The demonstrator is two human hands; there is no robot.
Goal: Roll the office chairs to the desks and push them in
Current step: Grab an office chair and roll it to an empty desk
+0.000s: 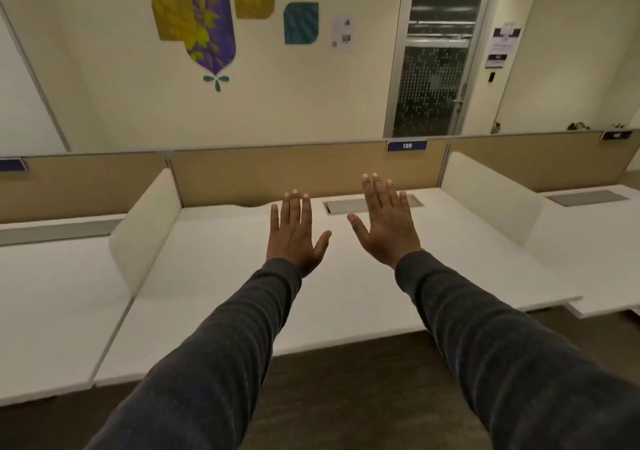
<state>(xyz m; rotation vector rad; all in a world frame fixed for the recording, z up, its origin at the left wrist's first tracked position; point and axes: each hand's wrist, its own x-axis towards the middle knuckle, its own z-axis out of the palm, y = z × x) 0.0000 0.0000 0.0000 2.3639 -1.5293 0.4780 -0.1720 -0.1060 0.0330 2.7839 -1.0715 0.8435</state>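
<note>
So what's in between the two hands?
In the head view, between the left hand and right hand only the white desk top shows, plus the left end of a grey hatch set in it near the fingertips.

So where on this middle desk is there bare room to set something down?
Bare desk top runs from the left divider to the left hand, and from the right hand to the right divider. Crowded only at the back: the grey cable hatch beyond the right hand.
</note>
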